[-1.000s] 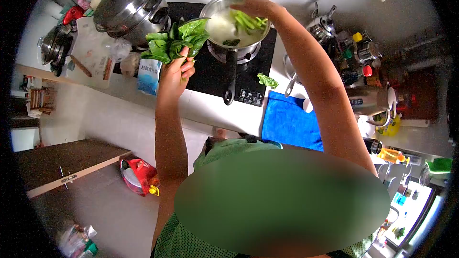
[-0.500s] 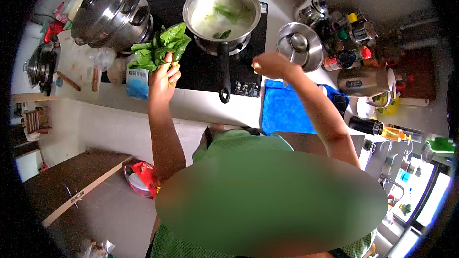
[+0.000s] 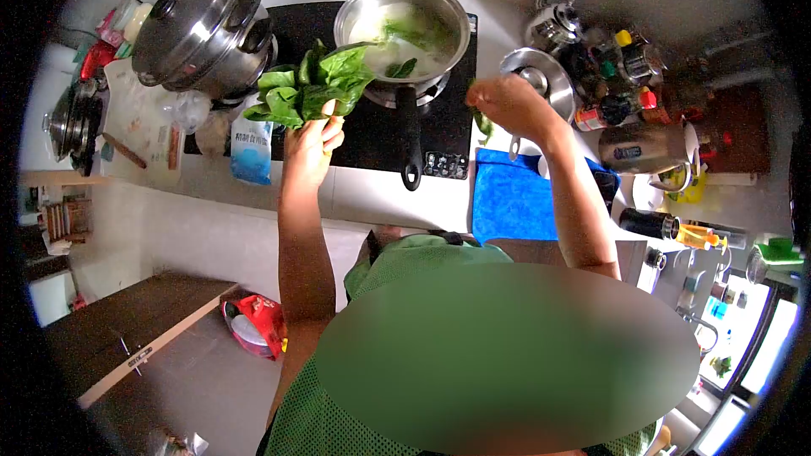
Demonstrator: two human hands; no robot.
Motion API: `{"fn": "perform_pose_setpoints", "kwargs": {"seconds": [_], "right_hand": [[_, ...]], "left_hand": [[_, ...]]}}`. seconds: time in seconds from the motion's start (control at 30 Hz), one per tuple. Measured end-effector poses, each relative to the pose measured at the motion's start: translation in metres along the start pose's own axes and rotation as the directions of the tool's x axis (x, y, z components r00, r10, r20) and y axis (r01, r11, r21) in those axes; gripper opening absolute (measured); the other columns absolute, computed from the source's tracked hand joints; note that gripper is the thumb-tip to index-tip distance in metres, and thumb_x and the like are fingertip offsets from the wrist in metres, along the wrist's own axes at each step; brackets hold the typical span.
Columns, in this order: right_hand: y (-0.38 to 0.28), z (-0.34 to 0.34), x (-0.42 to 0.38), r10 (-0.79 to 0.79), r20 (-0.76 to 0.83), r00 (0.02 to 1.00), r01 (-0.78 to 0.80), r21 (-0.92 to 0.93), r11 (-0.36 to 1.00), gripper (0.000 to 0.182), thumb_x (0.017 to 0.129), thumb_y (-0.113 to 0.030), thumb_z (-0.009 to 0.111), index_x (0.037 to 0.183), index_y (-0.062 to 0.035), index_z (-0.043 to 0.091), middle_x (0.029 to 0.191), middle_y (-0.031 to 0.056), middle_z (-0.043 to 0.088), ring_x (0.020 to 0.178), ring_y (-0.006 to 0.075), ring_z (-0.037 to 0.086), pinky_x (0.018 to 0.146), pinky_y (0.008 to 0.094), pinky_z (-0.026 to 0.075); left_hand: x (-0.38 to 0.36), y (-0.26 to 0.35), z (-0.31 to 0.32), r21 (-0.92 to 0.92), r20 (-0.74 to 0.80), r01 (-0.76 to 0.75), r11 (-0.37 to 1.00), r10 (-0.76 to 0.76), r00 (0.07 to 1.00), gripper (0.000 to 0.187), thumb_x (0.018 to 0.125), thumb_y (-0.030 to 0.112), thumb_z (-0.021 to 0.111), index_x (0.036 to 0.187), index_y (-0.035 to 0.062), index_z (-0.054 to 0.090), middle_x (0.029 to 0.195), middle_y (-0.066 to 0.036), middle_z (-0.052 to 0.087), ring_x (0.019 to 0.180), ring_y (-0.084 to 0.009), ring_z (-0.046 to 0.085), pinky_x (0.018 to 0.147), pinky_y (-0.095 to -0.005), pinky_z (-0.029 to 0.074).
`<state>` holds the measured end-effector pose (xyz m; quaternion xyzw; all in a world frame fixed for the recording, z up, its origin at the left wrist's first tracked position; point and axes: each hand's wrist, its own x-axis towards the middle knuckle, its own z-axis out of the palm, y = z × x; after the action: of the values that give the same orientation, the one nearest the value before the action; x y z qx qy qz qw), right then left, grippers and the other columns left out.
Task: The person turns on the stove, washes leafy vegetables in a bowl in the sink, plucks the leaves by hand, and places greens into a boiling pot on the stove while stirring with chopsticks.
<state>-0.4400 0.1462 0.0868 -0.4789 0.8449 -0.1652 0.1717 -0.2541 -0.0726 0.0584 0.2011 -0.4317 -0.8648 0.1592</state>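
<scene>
My left hand (image 3: 311, 150) is closed around a bunch of leafy greens (image 3: 311, 87), its broad leaves standing above my fingers at the near left of the saucepan. The steel saucepan (image 3: 457, 49) sits on the stove with whitish liquid and some greens inside, its black handle (image 3: 410, 143) pointing toward me. Right of the pan, my right hand (image 3: 512, 107) is closed in a pinch, and a small green leaf (image 3: 483, 124) hangs just below its fingertips. Behind that hand stands a steel bowl (image 3: 558, 84) with a ladle, partly hidden by the hand.
A large lidded steel pot (image 3: 198, 29) stands at the left, with a blue-and-white packet (image 3: 251, 150) before it. A blue cloth (image 3: 515, 203) lies at the counter edge. Bottles, a kettle (image 3: 553, 25) and a large jug (image 3: 642, 148) crowd the right side.
My left hand has brought the greens rightward, closer to the saucepan. In the view my right hand also sits a little further right, and the green leaf below its fingers now shows more clearly.
</scene>
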Motion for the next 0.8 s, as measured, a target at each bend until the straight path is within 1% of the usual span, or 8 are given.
{"fn": "perform_pose_setpoints", "kwargs": {"seconds": [0.07, 0.1, 0.23, 0.3, 0.37, 0.63, 0.7, 0.8], "right_hand": [[-0.035, -0.013, -0.007, -0.029, -0.271, 0.962, 0.102, 0.26, 0.96, 0.013, 0.072, -0.003, 0.052, 0.085, -0.0023, 0.057, 0.079, 0.0136, 0.06, 0.071, 0.0235, 0.06, 0.065, 0.0299, 0.046], [-0.047, -0.011, -0.006, -0.018, -0.377, 0.926, 0.156, 0.337, 0.928, 0.014, 0.073, -0.003, 0.052, 0.086, -0.0019, 0.056, 0.08, 0.0125, 0.06, 0.07, 0.0225, 0.06, 0.065, 0.0292, 0.047], [-0.079, -0.001, -0.002, 0.163, -0.487, 0.858, 0.088, 0.452, 0.887, 0.035, 0.073, -0.004, 0.055, 0.105, -0.0045, 0.041, 0.079, 0.0147, 0.06, 0.073, 0.0261, 0.061, 0.062, 0.0326, 0.048], [-0.077, 0.01, 0.002, 0.107, -0.617, 0.78, 0.116, 0.311, 0.943, 0.034, 0.068, -0.009, 0.056, 0.095, -0.0043, 0.037, 0.059, 0.0166, 0.055, 0.058, 0.0346, 0.056, 0.053, 0.0426, 0.046], [-0.073, 0.009, -0.002, 0.134, -0.605, 0.785, 0.086, 0.32, 0.944, 0.034, 0.066, -0.01, 0.057, 0.094, -0.0035, 0.038, 0.059, 0.018, 0.055, 0.059, 0.0357, 0.056, 0.051, 0.0426, 0.045], [-0.058, 0.001, -0.007, 0.147, -0.586, 0.797, 0.179, 0.462, 0.869, 0.025, 0.059, -0.004, 0.06, 0.082, -0.0008, 0.05, 0.071, 0.0207, 0.055, 0.071, 0.0367, 0.055, 0.061, 0.0388, 0.044], [-0.059, 0.001, -0.008, 0.037, -0.642, 0.765, 0.293, 0.4, 0.869, 0.03, 0.059, -0.003, 0.059, 0.089, -0.0006, 0.053, 0.077, 0.0206, 0.056, 0.073, 0.0368, 0.055, 0.063, 0.0373, 0.045], [-0.056, -0.006, -0.008, 0.067, -0.553, 0.83, 0.31, 0.558, 0.77, 0.032, 0.066, -0.001, 0.056, 0.098, -0.0017, 0.053, 0.085, 0.0177, 0.058, 0.075, 0.0242, 0.058, 0.065, 0.0302, 0.046]], "left_hand": [[0.0, -0.003, 0.013, 0.173, 0.166, -0.123, 0.977, 0.094, 0.982, 0.01, 0.081, 0.013, 0.051, 0.085, 0.0057, 0.047, 0.069, 0.001, 0.042, 0.049, -0.0044, 0.031, 0.04, -0.0162, 0.023], [0.002, -0.004, 0.025, 0.018, 0.126, 0.019, 1.0, -0.021, 0.992, 0.009, 0.081, 0.012, 0.051, 0.084, 0.0052, 0.046, 0.069, 0.001, 0.042, 0.049, -0.0042, 0.031, 0.04, -0.0164, 0.024], [-0.005, -0.006, 0.066, 0.092, 0.193, 0.011, 0.996, -0.029, 0.981, 0.004, 0.075, 0.004, 0.046, 0.077, 0.0007, 0.047, 0.064, -0.002, 0.045, 0.046, -0.0043, 0.034, 0.039, -0.0172, 0.024], [0.002, -0.012, 0.061, 0.427, 0.163, 0.014, 0.904, -0.093, 0.982, 0.005, 0.072, 0.004, 0.049, 0.076, 0.0016, 0.047, 0.061, -0.001, 0.044, 0.047, -0.0046, 0.037, 0.04, -0.0176, 0.026], [-0.001, -0.012, 0.073, 0.452, -0.012, 0.042, 0.891, -0.042, 0.999, 0.006, 0.07, 0.003, 0.051, 0.074, 0.0022, 0.047, 0.06, 0.0, 0.044, 0.048, -0.0052, 0.038, 0.041, -0.0186, 0.029], [0.01, -0.015, 0.091, 0.561, 0.071, 0.013, 0.828, -0.064, 0.995, 0.013, 0.068, -0.007, 0.046, 0.076, 0.0038, 0.047, 0.063, 0.003, 0.042, 0.049, -0.0055, 0.036, 0.041, -0.0203, 0.026], [0.014, -0.015, 0.085, 0.603, 0.107, 0.013, 0.798, -0.098, 0.989, 0.007, 0.076, 0.009, 0.054, 0.079, 0.0032, 0.052, 0.065, 0.002, 0.047, 0.052, -0.0052, 0.042, 0.045, -0.0202, 0.036], [0.015, -0.011, 0.085, 0.607, -0.024, 0.037, 0.794, -0.029, 0.999, 0.007, 0.074, 0.008, 0.053, 0.081, 0.0048, 0.052, 0.066, 0.002, 0.048, 0.056, -0.006, 0.044, 0.048, -0.0201, 0.038]]}}
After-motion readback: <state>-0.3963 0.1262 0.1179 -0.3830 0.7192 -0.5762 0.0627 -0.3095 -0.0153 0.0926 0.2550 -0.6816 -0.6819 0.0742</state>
